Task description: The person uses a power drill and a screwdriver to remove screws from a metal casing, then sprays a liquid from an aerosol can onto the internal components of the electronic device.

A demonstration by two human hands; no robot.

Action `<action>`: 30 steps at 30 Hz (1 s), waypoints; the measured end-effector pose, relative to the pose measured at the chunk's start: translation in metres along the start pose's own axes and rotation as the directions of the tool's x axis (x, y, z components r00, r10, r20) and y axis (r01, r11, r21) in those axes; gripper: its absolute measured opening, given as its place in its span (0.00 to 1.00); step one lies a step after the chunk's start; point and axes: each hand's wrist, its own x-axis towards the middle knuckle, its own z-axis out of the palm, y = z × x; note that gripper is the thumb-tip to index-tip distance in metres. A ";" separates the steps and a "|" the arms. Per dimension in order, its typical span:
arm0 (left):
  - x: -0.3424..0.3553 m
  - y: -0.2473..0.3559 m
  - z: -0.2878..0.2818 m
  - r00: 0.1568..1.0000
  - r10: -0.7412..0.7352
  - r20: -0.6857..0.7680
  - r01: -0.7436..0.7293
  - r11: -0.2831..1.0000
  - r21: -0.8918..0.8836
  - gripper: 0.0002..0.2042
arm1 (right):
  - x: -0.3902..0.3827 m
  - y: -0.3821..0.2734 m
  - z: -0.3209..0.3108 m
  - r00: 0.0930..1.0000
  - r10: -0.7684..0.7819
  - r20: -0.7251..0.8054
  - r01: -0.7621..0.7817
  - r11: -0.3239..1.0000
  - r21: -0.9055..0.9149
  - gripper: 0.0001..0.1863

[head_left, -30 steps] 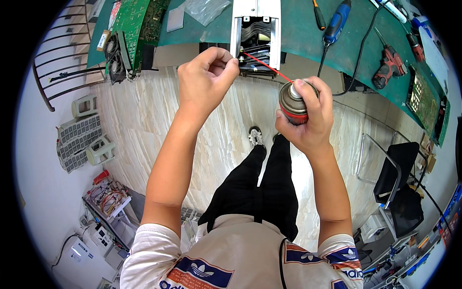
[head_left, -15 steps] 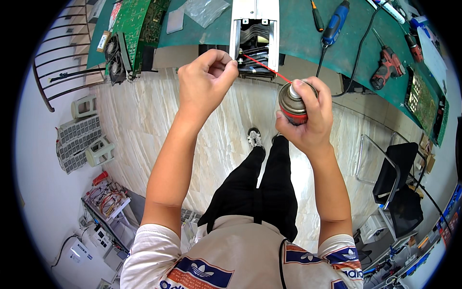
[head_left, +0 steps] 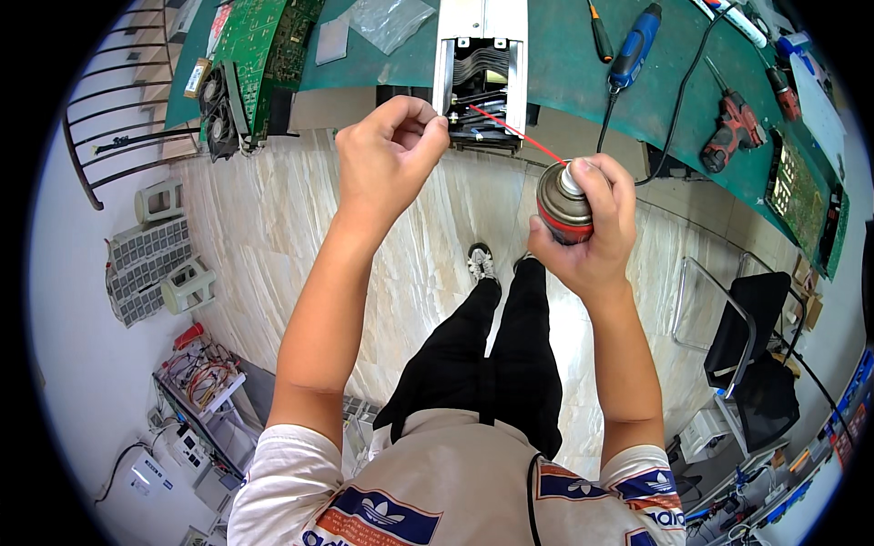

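My right hand [head_left: 601, 218] is wrapped round a spray can [head_left: 563, 211] with a red band, its index finger on the white nozzle. A thin red straw [head_left: 519, 135] runs from the nozzle up and left, its tip over the open end of a white metal case [head_left: 445, 77]. Inside that end are dark cables [head_left: 482, 96] and a grey ribbon cable [head_left: 481, 64]. Beside the case's lower left corner, my left hand [head_left: 390, 155] is closed in a pinch of thumb and index finger. Whatever lies between those fingertips, if anything, is hidden.
The case lies on a green-topped bench [head_left: 564, 73], its open end at the front edge. To its right are a screwdriver [head_left: 599, 32], a blue corded tool [head_left: 635, 47] and a red power drill [head_left: 733, 132]. A green circuit board [head_left: 264, 55] lies left. A black chair [head_left: 751, 318] stands right.
My right hand has moved slightly right with the spray can, and the straw's tip has shifted right over the case's opening. My left hand has hardly moved.
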 end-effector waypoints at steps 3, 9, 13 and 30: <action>-0.001 -0.001 0.000 1.000 -0.011 0.001 0.011 1.000 -0.029 0.06 | -0.005 0.000 0.000 1.000 -0.008 -0.011 0.008 1.000 0.020 0.41; -0.001 -0.001 0.000 0.999 -0.035 0.012 0.035 0.999 -0.028 0.06 | -0.015 0.004 -0.002 0.993 -0.057 -0.104 0.061 0.997 0.037 0.43; -0.002 -0.005 0.002 0.999 -0.048 0.013 0.049 0.997 -0.065 0.06 | -0.024 0.008 -0.006 0.986 -0.068 -0.153 0.070 0.997 0.008 0.44; -0.003 0.001 0.005 0.993 -0.119 0.025 0.121 0.989 -0.090 0.06 | -0.073 0.055 -0.076 0.864 0.328 -0.381 -0.330 0.942 0.062 0.55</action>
